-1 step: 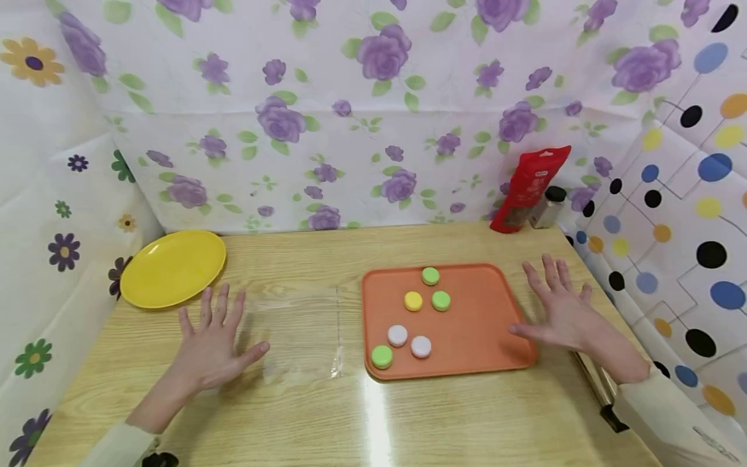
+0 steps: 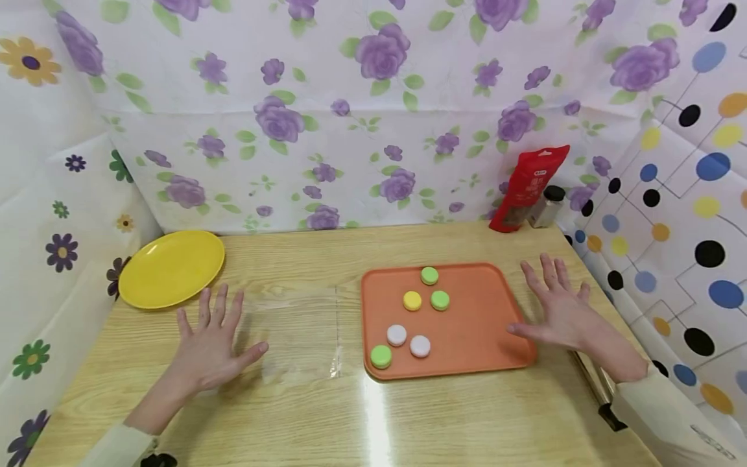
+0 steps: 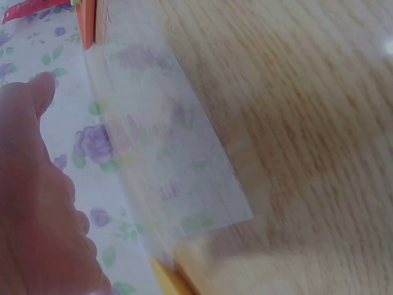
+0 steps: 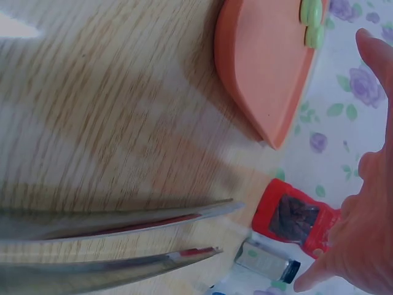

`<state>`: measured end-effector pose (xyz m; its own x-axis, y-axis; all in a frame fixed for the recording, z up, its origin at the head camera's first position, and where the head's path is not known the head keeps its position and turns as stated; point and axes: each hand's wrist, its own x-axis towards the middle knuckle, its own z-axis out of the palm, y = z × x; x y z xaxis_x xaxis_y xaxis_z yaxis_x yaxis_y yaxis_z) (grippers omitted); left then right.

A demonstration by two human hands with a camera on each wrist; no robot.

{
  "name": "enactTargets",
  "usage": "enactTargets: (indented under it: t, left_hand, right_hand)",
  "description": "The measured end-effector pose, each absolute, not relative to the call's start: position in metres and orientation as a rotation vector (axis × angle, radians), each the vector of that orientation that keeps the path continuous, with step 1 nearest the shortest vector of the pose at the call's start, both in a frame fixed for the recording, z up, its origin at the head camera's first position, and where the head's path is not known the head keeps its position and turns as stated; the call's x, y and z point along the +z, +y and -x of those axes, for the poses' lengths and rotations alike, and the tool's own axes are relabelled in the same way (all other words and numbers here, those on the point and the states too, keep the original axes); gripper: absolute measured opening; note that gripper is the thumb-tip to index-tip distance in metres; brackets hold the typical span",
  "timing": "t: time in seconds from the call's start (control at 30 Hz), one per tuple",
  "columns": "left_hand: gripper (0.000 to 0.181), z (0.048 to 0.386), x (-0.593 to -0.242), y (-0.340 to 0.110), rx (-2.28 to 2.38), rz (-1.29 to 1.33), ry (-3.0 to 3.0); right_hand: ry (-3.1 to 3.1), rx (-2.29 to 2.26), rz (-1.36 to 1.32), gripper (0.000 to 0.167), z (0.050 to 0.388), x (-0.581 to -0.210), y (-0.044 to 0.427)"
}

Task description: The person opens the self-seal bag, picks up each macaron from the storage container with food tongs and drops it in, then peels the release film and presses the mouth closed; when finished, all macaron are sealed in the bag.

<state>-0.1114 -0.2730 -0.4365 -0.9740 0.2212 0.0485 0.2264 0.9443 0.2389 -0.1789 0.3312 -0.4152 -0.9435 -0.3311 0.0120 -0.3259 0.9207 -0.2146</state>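
Nothing's really moved tbh: left hand [image 2: 211,355] and right hand [image 2: 561,314] splayed, grips empty. Macarons [image 2: 412,301] sit on the orange tray [image 2: 473,331], so looks like nothing's done, everything's left.

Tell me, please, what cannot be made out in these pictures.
Head: lettering on the red pouch, too small.
Head: part of the metal tongs, hidden by the right forearm.
Left wrist: most of the yellow plate, cut by bottom edge.
Right wrist: part of the orange tray, cut by top edge.

Left grip [image 2: 209,353] and right grip [image 2: 561,314] splayed
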Motion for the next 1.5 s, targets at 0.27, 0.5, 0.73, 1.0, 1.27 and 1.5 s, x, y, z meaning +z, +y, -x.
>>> enactTargets:
  t: [0.27,0.5,0.73,1.0,1.27,1.5]
  left_hand:
    - [0.105,0.101,-0.440,-0.280,-0.387,0.327,-3.082]
    - [0.049,0.103,-0.448,-0.274,-0.503,0.403,-2.950]
    - [0.016,0.110,-0.466,-0.250,-0.583,0.427,-2.750]
    - [0.054,0.121,-0.481,-0.243,-0.582,0.541,-2.758]
    - [0.068,0.116,-0.493,-0.248,-0.718,0.518,-2.964]
    - [0.060,0.114,-0.497,-0.251,-0.728,0.447,-2.898]
  right_hand:
    - [3.040,-0.297,0.527,0.122,0.185,-0.414,0.319]
    - [3.114,-0.298,0.823,0.094,0.181,-0.406,0.279]
    - [2.938,-0.465,1.390,0.034,0.178,-0.401,0.152]
    - [2.734,0.093,1.406,0.057,0.187,-0.429,0.037]
    - [2.633,0.266,1.161,0.085,0.189,-0.447,0.010]
    - [2.663,0.304,1.174,0.079,0.188,-0.447,0.004]
